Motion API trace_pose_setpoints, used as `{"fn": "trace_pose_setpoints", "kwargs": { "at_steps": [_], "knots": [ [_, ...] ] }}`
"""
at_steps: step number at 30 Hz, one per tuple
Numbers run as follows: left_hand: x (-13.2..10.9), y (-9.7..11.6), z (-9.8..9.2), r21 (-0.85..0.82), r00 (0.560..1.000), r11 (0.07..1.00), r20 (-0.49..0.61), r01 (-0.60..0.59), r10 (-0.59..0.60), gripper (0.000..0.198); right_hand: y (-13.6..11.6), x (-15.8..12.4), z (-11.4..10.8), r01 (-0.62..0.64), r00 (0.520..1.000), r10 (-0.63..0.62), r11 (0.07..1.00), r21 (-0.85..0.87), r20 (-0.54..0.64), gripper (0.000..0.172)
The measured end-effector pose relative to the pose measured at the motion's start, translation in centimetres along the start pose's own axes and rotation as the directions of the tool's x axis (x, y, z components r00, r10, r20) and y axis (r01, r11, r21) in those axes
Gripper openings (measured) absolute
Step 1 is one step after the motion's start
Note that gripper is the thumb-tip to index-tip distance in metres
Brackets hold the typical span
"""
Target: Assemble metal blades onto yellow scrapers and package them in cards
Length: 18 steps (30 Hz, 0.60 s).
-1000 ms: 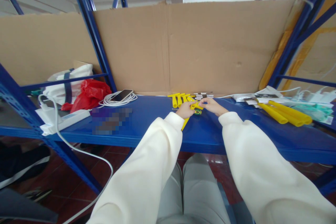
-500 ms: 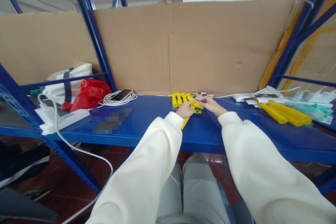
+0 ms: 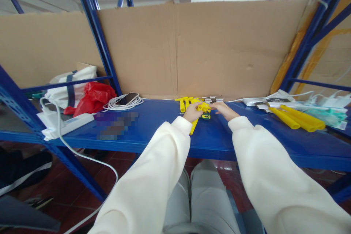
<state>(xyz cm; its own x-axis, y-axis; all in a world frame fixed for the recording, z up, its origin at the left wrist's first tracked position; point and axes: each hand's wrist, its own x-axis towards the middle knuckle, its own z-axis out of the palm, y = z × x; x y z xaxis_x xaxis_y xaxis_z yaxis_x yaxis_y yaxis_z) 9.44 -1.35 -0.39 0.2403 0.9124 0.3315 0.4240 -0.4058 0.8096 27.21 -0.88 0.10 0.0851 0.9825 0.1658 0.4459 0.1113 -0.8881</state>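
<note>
At the middle of the blue shelf, my left hand (image 3: 191,113) is closed around a yellow T-shaped plastic piece (image 3: 204,107), whose handle end slants down below the hand. My right hand (image 3: 222,110) is at the piece's right end, fingers together and pointing left; anything small in its fingertips is too tiny to make out. Just beneath lies a green and yellow object (image 3: 205,116), perhaps a tool handle. Behind my left hand, several similar yellow T-shaped pieces (image 3: 182,104) lie in a row, beside thin black-and-white sticks (image 3: 213,99).
Yellow tubes (image 3: 297,119) and white packets (image 3: 267,99) lie to the right. On the left are a coiled white cable (image 3: 117,105) with a phone (image 3: 129,98), a power strip (image 3: 72,124) and a red bag (image 3: 95,97). Cardboard (image 3: 219,51) walls the back.
The yellow piece has turned and shows more fully between my hands. My right fingers have shifted slightly and straightened. Fewer yellow pieces show in the row behind.
</note>
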Motion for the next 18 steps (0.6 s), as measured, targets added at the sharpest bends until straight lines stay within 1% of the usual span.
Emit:
{"fn": "trace_pose_setpoints", "kwargs": {
  "at_steps": [6,9,12,15,18],
  "knots": [
    [0.2,-0.2,0.0,0.025,1.000,1.000,-0.016,-0.013,0.013,0.057,-0.3,-0.4,-0.1,-0.016,0.997,0.008,0.995,0.094,0.080,0.020],
    [-0.2,0.1,-0.1,0.086,1.000,0.996,0.010,-0.018,0.017,0.055,-0.4,-0.5,-0.1,-0.013,0.997,0.003,0.992,0.129,0.078,0.017],
    [-0.9,0.4,-0.3,0.199,0.996,0.975,0.029,-0.093,0.089,0.057,-0.6,-0.6,0.0,0.001,0.998,-0.010,0.989,0.147,0.057,0.014],
    [-1.6,0.5,-0.6,0.318,0.982,0.929,0.074,-0.189,0.175,0.065,-0.7,-0.7,0.2,0.024,0.999,-0.029,0.988,0.153,0.032,0.014],
    [-1.7,0.5,-0.8,0.377,0.973,0.899,0.141,-0.224,0.184,0.067,-0.6,-0.7,0.4,0.048,0.998,-0.052,0.984,0.170,0.018,0.015]
  ]
}}
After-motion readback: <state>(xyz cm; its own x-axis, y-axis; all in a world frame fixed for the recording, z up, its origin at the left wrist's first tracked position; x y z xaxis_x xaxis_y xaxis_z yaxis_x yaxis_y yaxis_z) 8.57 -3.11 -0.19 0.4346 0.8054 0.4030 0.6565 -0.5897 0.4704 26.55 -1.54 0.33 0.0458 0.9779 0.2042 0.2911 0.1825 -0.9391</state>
